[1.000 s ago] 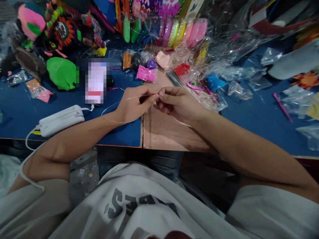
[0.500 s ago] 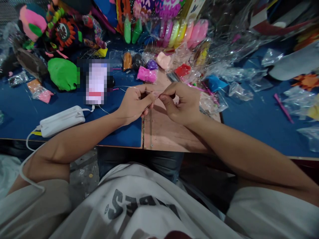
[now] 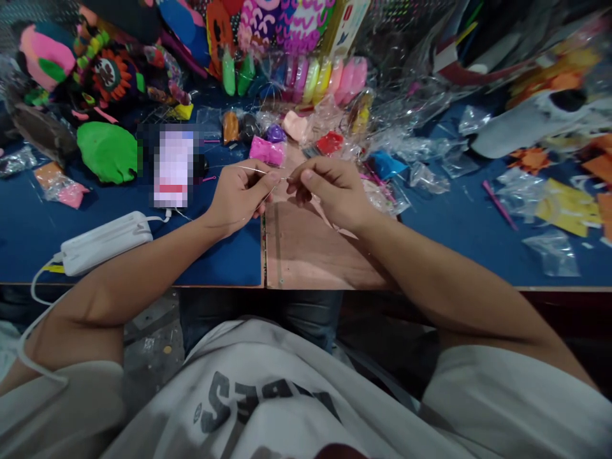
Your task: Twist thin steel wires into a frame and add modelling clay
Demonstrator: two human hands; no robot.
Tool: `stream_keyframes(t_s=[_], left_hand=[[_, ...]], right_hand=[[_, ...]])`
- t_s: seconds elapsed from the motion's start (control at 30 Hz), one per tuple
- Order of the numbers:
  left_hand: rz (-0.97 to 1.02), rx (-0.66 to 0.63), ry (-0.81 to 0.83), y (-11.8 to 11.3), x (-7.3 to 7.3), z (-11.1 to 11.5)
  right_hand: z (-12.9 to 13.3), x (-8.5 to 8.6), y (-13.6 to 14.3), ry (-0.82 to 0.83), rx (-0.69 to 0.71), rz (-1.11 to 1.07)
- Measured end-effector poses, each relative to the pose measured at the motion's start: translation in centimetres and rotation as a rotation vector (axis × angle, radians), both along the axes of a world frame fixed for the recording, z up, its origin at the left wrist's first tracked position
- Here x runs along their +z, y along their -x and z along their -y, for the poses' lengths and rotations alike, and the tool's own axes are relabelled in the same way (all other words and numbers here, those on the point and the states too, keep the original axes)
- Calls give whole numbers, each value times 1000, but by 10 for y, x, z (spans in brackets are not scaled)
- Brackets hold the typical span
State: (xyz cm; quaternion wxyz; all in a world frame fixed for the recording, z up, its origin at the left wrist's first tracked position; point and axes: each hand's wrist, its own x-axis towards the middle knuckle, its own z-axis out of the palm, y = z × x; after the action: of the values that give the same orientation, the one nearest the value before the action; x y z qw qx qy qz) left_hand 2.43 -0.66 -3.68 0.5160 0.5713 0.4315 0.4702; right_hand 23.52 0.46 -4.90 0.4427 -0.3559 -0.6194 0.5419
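A thin, pale wire (image 3: 252, 169) runs over the fingers of my left hand (image 3: 239, 197), which is closed in a pinch on it. Loose loops of it trail left toward the wrist. My right hand (image 3: 335, 191) is closed too, thumb against forefinger, at the other side of a small gap, and the wire spans that gap. Its far end is hidden by my right fingers. Both hands hover above the bare wooden board (image 3: 325, 255). Just beyond them lie a pink clay packet (image 3: 266, 151) and a red clay packet (image 3: 329, 142).
A phone (image 3: 173, 166) with a blurred screen is cabled to a white power bank (image 3: 108, 242) on the left. Green clay (image 3: 108, 153) sits behind it. Clay sticks (image 3: 306, 80) and plastic wrappers crowd the back. On the right are a purple tool (image 3: 500, 204) and yellow scraps (image 3: 568, 207).
The camera view has shifted, so the table things appear further left. My right fingers have curled and turned at the wire, while my left hand keeps its pinch.
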Motion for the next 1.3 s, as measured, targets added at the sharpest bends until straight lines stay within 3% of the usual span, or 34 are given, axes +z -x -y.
stream_keyframes(t_s=[0.23, 0.43, 0.53, 0.77, 0.9, 1.03, 1.13, 1.23, 1.3], left_hand=[[-8, -42, -1, 0, 0, 0], [20, -64, 116, -2, -2, -1], [95, -101, 229, -2, -1, -2], [275, -164, 474, -2, 8, 3], [354, -223, 610, -1, 14, 5], [378, -280, 703, -1, 19, 7], [345, -285, 666, -1, 21, 7], [256, -217, 494, 1, 21, 6], [175, -163, 336, 4, 21, 6]], right_hand=[[2, 0, 2, 38, 20, -29], [3, -3, 3, -31, 25, -17], [4, -5, 2, -158, -10, 43], [-9, -18, -8, -623, -35, 270], [-22, -15, -14, -716, 24, 438], [-31, 0, -21, -716, 202, 589], [-33, 6, -24, -660, 231, 619], [-28, 3, -24, -686, 96, 488], [-21, 1, -21, -613, -8, 311]])
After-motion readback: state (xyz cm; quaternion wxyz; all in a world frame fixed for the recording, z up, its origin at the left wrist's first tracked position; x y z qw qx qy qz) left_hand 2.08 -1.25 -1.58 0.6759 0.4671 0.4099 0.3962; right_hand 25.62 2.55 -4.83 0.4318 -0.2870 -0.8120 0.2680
